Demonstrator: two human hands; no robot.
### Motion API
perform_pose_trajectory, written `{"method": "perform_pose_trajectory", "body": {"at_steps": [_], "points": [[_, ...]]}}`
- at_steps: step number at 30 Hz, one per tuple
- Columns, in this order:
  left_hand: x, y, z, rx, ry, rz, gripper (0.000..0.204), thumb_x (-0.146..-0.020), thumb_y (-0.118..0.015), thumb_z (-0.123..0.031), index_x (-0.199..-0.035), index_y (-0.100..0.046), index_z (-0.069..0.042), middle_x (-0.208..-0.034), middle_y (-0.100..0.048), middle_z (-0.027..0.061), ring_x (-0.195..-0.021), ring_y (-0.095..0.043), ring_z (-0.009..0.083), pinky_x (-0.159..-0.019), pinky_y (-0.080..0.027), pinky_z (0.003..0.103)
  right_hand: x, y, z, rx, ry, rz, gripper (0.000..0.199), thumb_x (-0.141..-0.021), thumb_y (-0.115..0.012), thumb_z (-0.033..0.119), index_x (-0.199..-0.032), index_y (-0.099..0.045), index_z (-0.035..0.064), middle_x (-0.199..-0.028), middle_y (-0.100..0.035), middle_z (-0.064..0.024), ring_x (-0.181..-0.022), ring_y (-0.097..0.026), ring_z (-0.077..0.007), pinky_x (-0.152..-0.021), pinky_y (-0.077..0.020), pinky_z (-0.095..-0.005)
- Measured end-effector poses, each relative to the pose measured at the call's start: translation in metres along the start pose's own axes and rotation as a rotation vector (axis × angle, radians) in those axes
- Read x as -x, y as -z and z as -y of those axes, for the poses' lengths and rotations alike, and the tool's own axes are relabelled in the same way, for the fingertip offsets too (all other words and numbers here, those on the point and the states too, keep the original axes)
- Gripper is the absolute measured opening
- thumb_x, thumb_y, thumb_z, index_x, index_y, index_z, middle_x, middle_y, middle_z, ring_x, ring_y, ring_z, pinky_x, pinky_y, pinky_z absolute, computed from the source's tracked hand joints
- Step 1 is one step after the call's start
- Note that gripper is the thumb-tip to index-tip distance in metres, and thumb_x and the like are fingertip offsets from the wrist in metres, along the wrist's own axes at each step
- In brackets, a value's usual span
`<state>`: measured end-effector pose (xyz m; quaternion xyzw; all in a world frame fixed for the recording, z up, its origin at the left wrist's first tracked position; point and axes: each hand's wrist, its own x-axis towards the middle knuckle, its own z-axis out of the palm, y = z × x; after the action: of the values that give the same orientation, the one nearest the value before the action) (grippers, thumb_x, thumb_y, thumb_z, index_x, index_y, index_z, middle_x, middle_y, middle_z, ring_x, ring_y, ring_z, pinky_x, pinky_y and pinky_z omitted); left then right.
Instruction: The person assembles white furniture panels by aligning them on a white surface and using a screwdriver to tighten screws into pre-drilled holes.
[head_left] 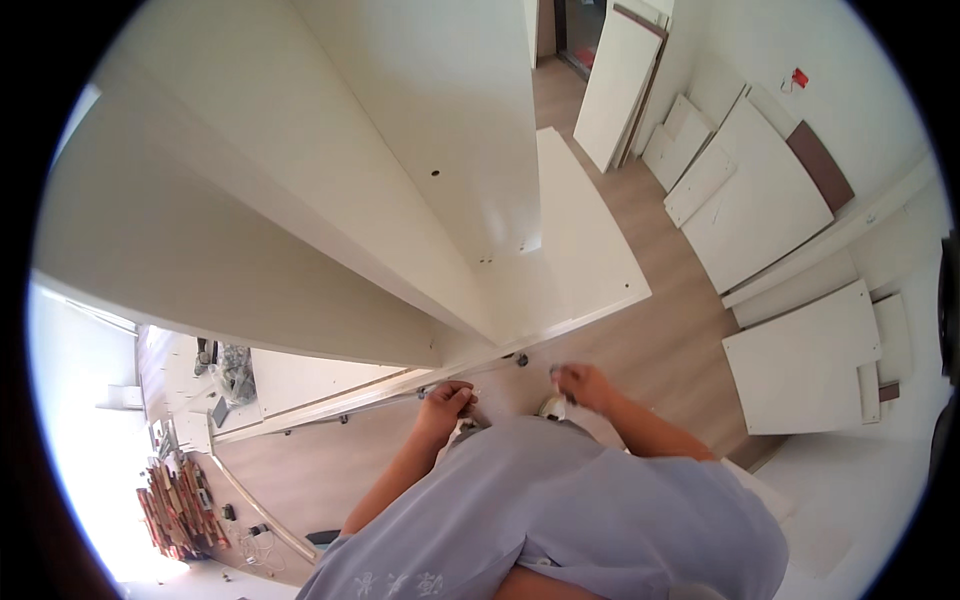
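Observation:
Before me stands a large white cabinet (pixel 400 120) made of panels, with an upright divider (pixel 330 230) and a low bottom panel (pixel 590 260). Close to its front edge, my left hand (pixel 445 408) has its fingers pinched together; whatever they hold is too small to name. My right hand (pixel 583 387), slightly blurred, is closed with a small greyish thing at its fingertips that I cannot make out. Between the hands, a dark round fitting (pixel 522 360) sits at the cabinet's front edge, touched by neither hand.
Loose white panels (pixel 760 190) lean along the right wall, with more panels (pixel 805 360) nearer me. A bundle of wood strips (pixel 180 505) lies at lower left, beside cables (pixel 258 545). A clear plastic bag (pixel 235 375) rests left of the cabinet.

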<state>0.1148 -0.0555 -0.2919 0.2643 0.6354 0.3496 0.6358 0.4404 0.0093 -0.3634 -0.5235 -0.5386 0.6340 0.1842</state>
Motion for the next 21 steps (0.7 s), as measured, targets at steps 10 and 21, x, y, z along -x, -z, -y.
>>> {"method": "perform_pose_trajectory", "body": {"at_steps": [10, 21], "points": [[-0.006, -0.019, -0.039, -0.210, -0.095, 0.263, 0.024, -0.100, -0.064, -0.011, -0.118, -0.066, 0.005, -0.099, -0.074, 0.0123, -0.084, -0.070, 0.0167, -0.079, -0.059, 0.030, 0.077, -0.014, 0.081, 0.644, 0.173, 0.071, 0.043, -0.096, -0.059, 0.053, -0.105, -0.075, 0.0145, -0.097, -0.073, -0.0138, -0.092, -0.069, -0.0353, -0.082, -0.0545, -0.0445], [0.019, -0.023, -0.054, -0.543, -0.404, 0.413, 0.023, -0.092, -0.075, -0.011, -0.110, -0.071, 0.003, -0.102, -0.076, 0.0099, -0.090, -0.070, 0.0138, -0.080, -0.057, 0.028, 0.123, -0.022, 0.092, 0.462, -0.015, -0.049, 0.034, -0.089, -0.074, 0.041, -0.105, -0.069, 0.0110, -0.100, -0.072, -0.0121, -0.093, -0.069, -0.0289, -0.080, -0.0543, -0.0400]]}}
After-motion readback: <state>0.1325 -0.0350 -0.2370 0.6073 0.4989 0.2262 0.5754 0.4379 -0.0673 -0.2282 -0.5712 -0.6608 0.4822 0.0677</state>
